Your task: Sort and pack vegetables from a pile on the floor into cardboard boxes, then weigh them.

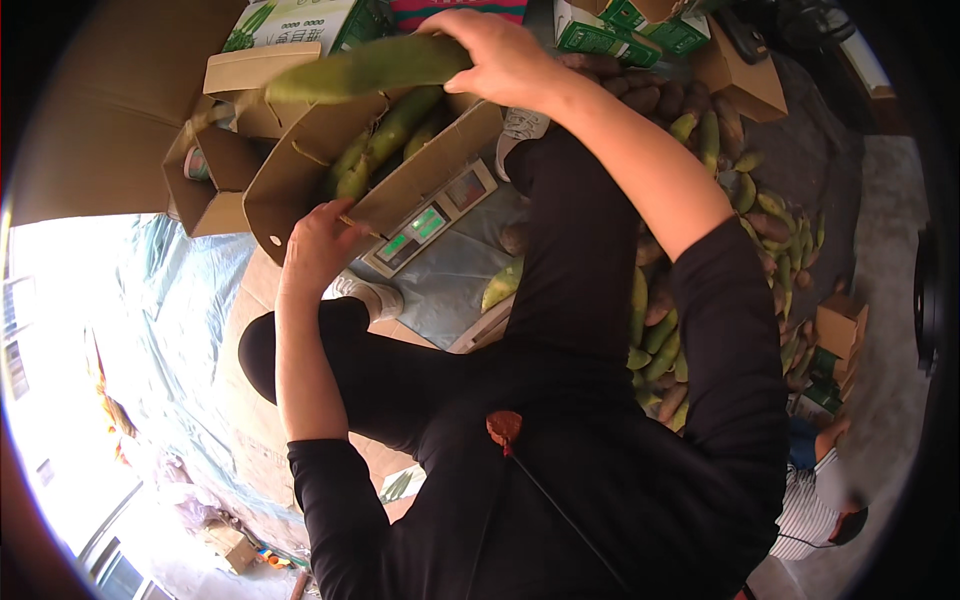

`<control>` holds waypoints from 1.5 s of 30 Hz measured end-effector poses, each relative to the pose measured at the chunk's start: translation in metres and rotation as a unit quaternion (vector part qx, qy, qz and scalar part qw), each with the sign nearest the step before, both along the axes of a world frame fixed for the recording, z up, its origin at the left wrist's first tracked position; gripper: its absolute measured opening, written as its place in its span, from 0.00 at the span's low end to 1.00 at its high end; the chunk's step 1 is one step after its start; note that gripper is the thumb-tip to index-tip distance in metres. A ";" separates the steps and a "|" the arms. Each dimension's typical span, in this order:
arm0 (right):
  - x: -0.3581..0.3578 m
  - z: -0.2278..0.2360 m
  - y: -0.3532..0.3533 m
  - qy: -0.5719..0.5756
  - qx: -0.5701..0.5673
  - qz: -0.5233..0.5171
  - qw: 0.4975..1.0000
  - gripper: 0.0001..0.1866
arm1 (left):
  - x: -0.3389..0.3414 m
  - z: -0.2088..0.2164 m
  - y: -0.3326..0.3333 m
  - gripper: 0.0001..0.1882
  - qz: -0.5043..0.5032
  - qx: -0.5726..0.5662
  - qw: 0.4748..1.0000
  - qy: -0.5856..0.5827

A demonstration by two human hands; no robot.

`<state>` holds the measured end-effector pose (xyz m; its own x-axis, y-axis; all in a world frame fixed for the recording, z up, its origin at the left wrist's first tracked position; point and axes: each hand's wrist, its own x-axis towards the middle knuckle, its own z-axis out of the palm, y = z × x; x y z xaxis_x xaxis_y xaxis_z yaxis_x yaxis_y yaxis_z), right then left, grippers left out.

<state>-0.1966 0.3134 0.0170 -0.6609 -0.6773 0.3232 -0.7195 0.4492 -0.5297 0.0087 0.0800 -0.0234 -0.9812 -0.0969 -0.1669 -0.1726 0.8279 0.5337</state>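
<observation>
My right hand (pixel 495 55) is closed round one end of a long, thick green vegetable (pixel 370 70), of a kind I cannot make out; its far end is blurred. It is held lengthwise above an open cardboard box (pixel 400 190). Inside the box lie several similar green vegetables (pixel 385 140). At the box's near left corner, my left hand (pixel 320 245) has its fingers bent over the rim, gripping it. Along the near side of the box shows a scale (pixel 430 222) with lit green displays.
A second open carton (pixel 215 180) stands left of the box. Printed cartons (pixel 300 25) are at the back. A large pile of green and brown produce (pixel 730 150) spreads along my right. Plastic sheeting (pixel 170 300) lies at the left. Another person (pixel 815 500) is at the lower right.
</observation>
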 end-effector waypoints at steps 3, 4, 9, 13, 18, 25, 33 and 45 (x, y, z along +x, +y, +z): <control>-0.002 -0.023 -0.014 -0.001 0.047 0.004 0.999 0.29 | 0.000 0.005 0.003 0.21 -0.004 -0.011 1.000 -0.009; 0.000 -0.027 -0.017 -0.002 0.053 -0.016 0.998 0.29 | 0.002 0.006 0.001 0.21 -0.003 -0.012 1.000 -0.007; -0.007 -0.036 -0.001 -0.105 0.002 -0.060 0.993 0.21 | 0.009 0.003 -0.009 0.22 0.013 -0.002 1.000 0.013; -0.024 -0.048 0.021 -0.186 -0.103 -0.096 0.972 0.20 | 0.001 0.005 -0.005 0.22 0.021 0.016 1.000 0.014; -0.022 -0.052 0.034 -0.210 -0.057 -0.150 0.964 0.19 | -0.001 0.006 -0.001 0.22 0.018 0.017 0.999 0.022; -0.020 -0.047 0.031 -0.224 -0.072 -0.150 0.960 0.18 | -0.007 0.000 -0.002 0.21 0.002 0.011 0.999 0.040; -0.025 -0.046 0.032 -0.196 -0.081 -0.145 0.966 0.15 | -0.010 -0.001 0.001 0.20 0.010 0.004 0.999 0.035; -0.031 -0.046 0.033 -0.204 -0.086 -0.161 0.962 0.15 | -0.013 -0.005 0.000 0.19 0.009 0.002 0.999 0.048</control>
<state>-0.2274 0.3459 -0.0291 -0.9231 -0.3759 0.0809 -0.2739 0.4951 -0.8246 -0.0042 0.0797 -0.0279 -0.9909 -0.1142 -0.0715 -0.1347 0.8235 0.5511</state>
